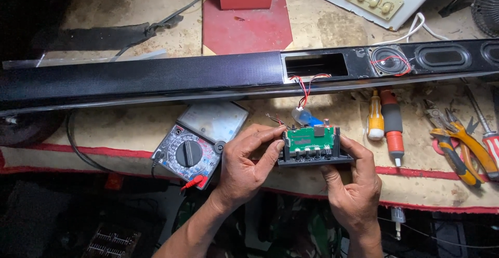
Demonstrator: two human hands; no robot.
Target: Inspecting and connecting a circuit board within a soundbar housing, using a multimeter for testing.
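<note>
1. While both hands grip it, the small control module (311, 146), a green circuit board set in a black plastic frame, sits just above the front edge of the desk (322, 185), below the open slot in the long black soundbar (156, 76).
2. The left hand (244, 167) is closed on the module's left end, thumb along the frame; the right hand (356, 182) is clamped on the right end and underside.
3. Judging by its size, the module is light and stiff, but fragile: bare solder points and small parts on the board would not take pressing.
4. Thin red and black wires (305, 89) run from it up into the soundbar, so it probably cannot be pulled far without strain.
5. The black frame's edges look like the safest place to hold, as both hands do now.
6. Nearby lie a multimeter (189, 154), screwdrivers (387, 120) and orange-handled pliers (460, 146).
</note>
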